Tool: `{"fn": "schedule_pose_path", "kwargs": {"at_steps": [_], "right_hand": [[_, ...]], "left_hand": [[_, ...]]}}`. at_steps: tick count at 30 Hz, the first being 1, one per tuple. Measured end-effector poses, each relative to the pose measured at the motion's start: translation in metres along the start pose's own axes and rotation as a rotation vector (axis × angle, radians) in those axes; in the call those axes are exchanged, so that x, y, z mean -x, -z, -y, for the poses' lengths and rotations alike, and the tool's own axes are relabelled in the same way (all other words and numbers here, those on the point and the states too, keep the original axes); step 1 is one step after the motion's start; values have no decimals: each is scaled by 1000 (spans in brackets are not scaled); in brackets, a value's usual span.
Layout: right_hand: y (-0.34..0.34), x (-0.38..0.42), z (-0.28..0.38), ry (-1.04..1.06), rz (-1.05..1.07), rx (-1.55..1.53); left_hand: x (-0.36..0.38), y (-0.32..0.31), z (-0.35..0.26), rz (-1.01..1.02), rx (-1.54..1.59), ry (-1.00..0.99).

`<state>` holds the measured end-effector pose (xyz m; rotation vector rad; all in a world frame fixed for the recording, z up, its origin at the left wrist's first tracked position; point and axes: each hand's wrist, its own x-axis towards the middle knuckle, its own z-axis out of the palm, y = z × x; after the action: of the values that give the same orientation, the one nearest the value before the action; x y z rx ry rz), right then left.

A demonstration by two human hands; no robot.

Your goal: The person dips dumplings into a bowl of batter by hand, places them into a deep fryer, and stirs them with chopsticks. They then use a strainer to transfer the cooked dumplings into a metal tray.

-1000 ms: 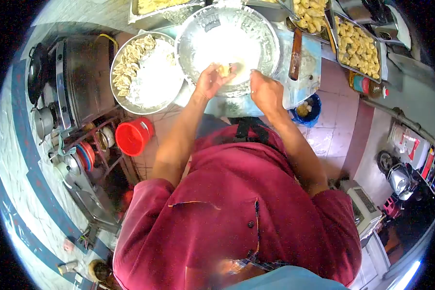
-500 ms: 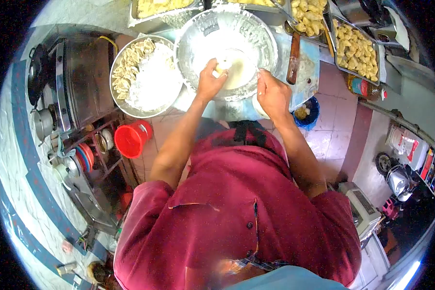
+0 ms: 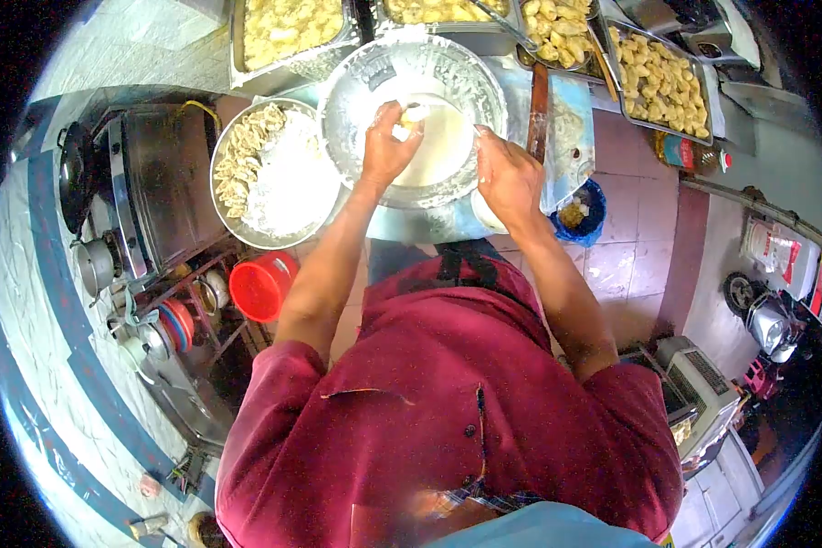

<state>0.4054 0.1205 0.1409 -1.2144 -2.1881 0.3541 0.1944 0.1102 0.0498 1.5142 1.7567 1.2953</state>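
Observation:
My left hand (image 3: 390, 151) is over the wide metal basin (image 3: 338, 151), its thumb and fingers closed around a small pale yellow piece (image 3: 414, 114). Below that piece, creamy batter (image 3: 443, 151) lies in the basin, and white smears coat the inner wall. My right hand (image 3: 510, 178) is at the basin's right side with its fingers curled in and the fingertips inside the rim. Whatever those fingers grip is hidden. To the left, a round metal pan (image 3: 277, 243) holds white flour (image 3: 292, 173) and several floured, pale pieces (image 3: 247, 151).
Trays of pale yellow pieces (image 3: 292, 27) stand behind the basin, with another tray (image 3: 664, 82) at the right. A brown-handled tool (image 3: 539, 110) lies beside the basin. A red bucket (image 3: 263, 286) and a blue-lined bin (image 3: 583, 212) are on the floor.
My left hand has shifted slightly left and up, with the pale piece held higher above the batter. The right hand has moved slightly left. The whole view has shifted a little.

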Motion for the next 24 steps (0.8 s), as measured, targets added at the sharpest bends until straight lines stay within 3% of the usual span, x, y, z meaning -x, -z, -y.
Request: {"fn": "schedule_pose_path", "kwargs": {"at_steps": [4, 8, 11, 14, 15, 18, 21, 23, 24], "right_hand": [[-8, 0, -14, 8, -30, -44], [7, -4, -7, -373, -35, -192], [-1, 21, -19, -473, -49, -241], [-9, 55, -18, -446, 9, -271], [-9, 67, -15, -540, 91, -301], [-10, 84, -12, -555, 116, -276], [-17, 99, -19, -598, 164, -247], [-19, 104, -22, -603, 162, -227], [-21, 107, -24, -574, 270, -169]], "left_hand": [[-8, -2, -1, -5, 10, -28], [-37, 1, 6, -37, 24, -80], [-91, -2, 7, 9, -148, -8], [-167, -13, 15, -25, -331, -349], [-190, -18, 18, -14, -393, -469], [-239, -42, 13, 190, -633, -199], [-272, -67, 34, 343, -796, -174], [-259, -58, -17, 235, -739, -110], [-251, -49, -36, 196, -672, -107]]}}
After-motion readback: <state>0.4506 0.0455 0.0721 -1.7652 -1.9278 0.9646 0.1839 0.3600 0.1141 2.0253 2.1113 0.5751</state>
